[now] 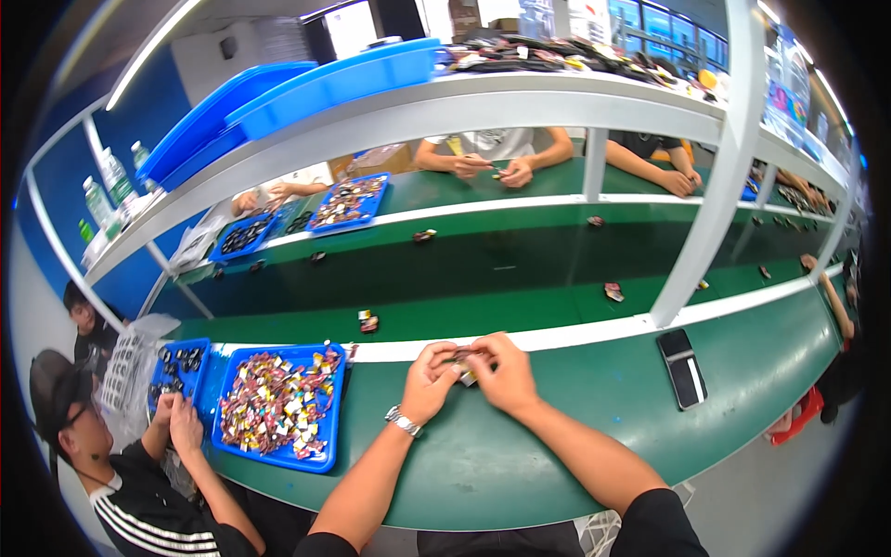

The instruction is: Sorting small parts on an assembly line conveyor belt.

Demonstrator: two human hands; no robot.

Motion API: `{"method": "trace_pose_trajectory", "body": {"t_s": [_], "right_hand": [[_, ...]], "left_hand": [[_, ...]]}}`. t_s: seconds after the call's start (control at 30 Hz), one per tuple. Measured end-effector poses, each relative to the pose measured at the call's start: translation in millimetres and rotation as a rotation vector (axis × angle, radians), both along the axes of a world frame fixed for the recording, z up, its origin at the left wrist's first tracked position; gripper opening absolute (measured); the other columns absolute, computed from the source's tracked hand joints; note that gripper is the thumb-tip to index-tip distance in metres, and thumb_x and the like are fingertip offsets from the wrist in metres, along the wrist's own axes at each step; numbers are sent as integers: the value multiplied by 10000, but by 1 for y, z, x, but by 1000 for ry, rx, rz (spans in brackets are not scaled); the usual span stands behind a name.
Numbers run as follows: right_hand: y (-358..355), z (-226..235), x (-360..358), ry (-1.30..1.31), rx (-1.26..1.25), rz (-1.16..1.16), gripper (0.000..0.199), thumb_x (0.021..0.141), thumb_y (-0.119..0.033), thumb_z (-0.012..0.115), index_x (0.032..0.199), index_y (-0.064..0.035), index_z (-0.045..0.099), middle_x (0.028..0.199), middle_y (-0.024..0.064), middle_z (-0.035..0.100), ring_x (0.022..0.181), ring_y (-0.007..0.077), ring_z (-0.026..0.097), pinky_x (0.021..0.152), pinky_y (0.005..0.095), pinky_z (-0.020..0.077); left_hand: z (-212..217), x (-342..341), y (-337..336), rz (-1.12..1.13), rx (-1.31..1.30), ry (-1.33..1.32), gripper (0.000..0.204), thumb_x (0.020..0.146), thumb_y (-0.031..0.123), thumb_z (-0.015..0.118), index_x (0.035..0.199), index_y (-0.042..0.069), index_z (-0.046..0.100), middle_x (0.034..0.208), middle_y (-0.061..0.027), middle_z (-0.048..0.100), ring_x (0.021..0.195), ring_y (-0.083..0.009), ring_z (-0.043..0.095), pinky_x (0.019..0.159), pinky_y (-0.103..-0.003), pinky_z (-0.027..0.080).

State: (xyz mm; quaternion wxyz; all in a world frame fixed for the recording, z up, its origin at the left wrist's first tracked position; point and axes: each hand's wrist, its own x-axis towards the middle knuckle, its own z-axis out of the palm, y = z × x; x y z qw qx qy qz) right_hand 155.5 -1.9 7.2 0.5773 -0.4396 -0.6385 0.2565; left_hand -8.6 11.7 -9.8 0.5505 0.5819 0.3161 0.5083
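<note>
Over the green worktop (483, 464), my left hand (430, 379) and my right hand (506, 373) meet, fingertips pinched together. Between them is a small part with reddish-brown wires and a pale label (467, 375); the fingers cover most of it. A metal-band watch (403, 421) sits on my left wrist. To the left stands a blue tray (339, 408) heaped with similar small wired parts (274, 404) bearing white and yellow labels.
A smaller blue tray (203, 362) with black pieces stands beside a co-worker (88, 436) at left. Beyond the white rail, small parts (368, 322) lie on a green conveyor belt (501, 320). A phone (683, 369) lies at right, near a shelf post (710, 204). Other people work across the belt.
</note>
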Motion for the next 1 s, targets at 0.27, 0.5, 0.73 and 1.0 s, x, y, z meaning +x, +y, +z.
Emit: {"method": "trace_pose_trajectory", "body": {"t_s": [0.27,0.5,0.73,1.0], "right_hand": [[102,-34,71,-144,-106,-397,176,805,-50,710,952,-5,625,755,70,655,667,144,638,628,284,517],[129,31,2,-885,-72,-499,277,757,-181,695,987,-31,656,1053,204,608,988,396,575,842,462,503],[159,44,-134,-1095,-415,159,697,730,-630,687,864,54,702,920,233,691,886,370,679,806,419,539],[141,42,-149,-807,-416,91,600,661,-301,784,1112,46,595,1050,215,672,939,351,671,836,397,541]], "left_hand": [[-2,-3,8,53,-61,108,71,910,42,562,959,11,602,837,-50,644,725,-94,604,649,-230,490],[5,-9,-5,40,132,435,102,859,22,576,932,4,645,741,-20,642,679,-66,573,647,-242,483],[-1,-6,5,12,233,483,201,842,35,554,1010,-8,657,854,-159,688,808,-327,658,786,-381,517],[9,-5,2,103,317,521,183,860,118,601,996,-1,635,925,-197,682,850,-361,652,769,-405,504]]}}
